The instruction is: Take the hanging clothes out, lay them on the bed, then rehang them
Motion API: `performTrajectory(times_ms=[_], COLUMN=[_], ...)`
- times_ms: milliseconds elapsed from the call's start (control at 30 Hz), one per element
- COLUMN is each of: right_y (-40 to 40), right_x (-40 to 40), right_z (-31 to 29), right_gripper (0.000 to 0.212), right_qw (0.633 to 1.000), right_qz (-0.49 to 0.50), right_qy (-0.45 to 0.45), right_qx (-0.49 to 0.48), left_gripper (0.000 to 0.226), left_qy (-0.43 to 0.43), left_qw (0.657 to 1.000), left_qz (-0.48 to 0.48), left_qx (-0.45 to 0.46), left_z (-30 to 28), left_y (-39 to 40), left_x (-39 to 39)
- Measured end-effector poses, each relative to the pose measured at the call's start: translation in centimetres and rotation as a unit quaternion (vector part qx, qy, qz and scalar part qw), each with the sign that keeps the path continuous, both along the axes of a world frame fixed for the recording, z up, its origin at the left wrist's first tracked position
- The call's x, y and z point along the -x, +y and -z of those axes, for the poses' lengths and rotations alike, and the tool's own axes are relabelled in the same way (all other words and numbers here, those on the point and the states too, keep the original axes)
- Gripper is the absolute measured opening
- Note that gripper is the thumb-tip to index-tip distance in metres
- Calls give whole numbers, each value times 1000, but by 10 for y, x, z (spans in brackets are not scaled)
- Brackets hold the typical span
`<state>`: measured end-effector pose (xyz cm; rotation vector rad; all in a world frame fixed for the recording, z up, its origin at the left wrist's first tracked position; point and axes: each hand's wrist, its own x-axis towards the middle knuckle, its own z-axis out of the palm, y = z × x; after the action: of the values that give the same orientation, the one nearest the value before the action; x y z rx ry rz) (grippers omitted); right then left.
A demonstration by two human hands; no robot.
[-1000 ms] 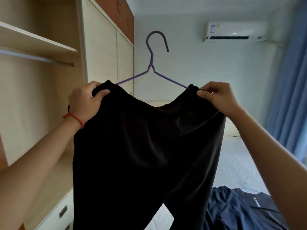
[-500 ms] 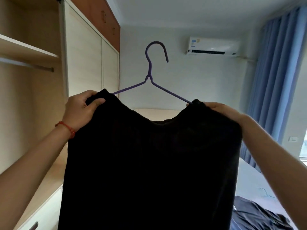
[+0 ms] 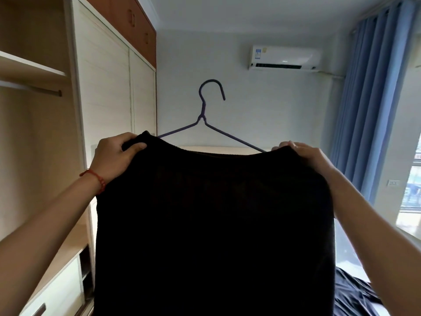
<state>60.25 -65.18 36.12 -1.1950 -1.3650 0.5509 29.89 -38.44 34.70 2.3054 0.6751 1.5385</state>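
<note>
The left hand's (image 3: 114, 157) thumb and fingers pinch the left top corner of one black garment (image 3: 214, 224), the thumb lying over the cloth in front. The right hand (image 3: 305, 157) grips the right top corner, fingers curled over the edge — the fingertips are hidden behind the cloth. Two hands, one garment, stretched wide between them and held up in the air in front of the wall, well above the bed (image 3: 348, 247).

The garment hangs on one purple hanger (image 3: 205, 115); its two sloping arms run down into the cloth at each held corner, and its hook stands free above, caught on nothing.

A red string (image 3: 95, 180) circles the left wrist. To the left is one open wardrobe (image 3: 29, 133) with one bare rail (image 3: 34, 88). On the bed at lower right lies one dark blue garment (image 3: 355, 295). One air conditioner (image 3: 286, 58) sits high on the wall, beside blue curtains (image 3: 373, 99).
</note>
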Motion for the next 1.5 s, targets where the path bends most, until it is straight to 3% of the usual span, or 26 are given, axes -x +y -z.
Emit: performTrajectory(times_ms=[100,233,400,467,567,633,700,833,1000,1100,1267,1500], right_y=[-12,-15,-1,1,1,1,1,2,3,1,-5,6], right_x=[-9,1,11,15,20,22,24,28,45,54,60,62], right_z=[1,-3,-7,-5,-3,1,6,17,15,12,7,13], right_gripper=[59,31,35,31,9,17,31,15,15,16,13,12], right_qw=[1000,993,932,916,876,857,851,795,754,743,740,762], right_qz=[-3,59,248,273,309,319,335,425,459,463,507,498], right_qy=[14,-102,-262,-285,-364,-403,-402,-417,-434,-439,-402,-396], right_qx=[-8,-12,-43,-66,-73,-38,-32,-113,-179,-202,-184,-119], left_gripper=[26,35,42,38,29,30,28,29,24,15,21,32], left_qy=[20,23,-28,-49,-84,-96,-93,-54,-34,-57,-50,-107], left_qw=[999,999,998,998,996,995,995,998,998,997,995,984], left_qz=[-34,-49,-47,-44,-37,-36,-37,-6,35,46,40,47], left_qx=[-5,-1,-2,-7,0,-1,-9,-26,-49,-2,82,132], left_z=[6,13,13,10,7,7,7,11,19,30,53,60], left_y=[5,1,-11,-16,-22,-26,-27,-19,0,14,24,36], left_x=[3,-1,-11,-13,-16,-18,-19,-14,-3,8,12,16])
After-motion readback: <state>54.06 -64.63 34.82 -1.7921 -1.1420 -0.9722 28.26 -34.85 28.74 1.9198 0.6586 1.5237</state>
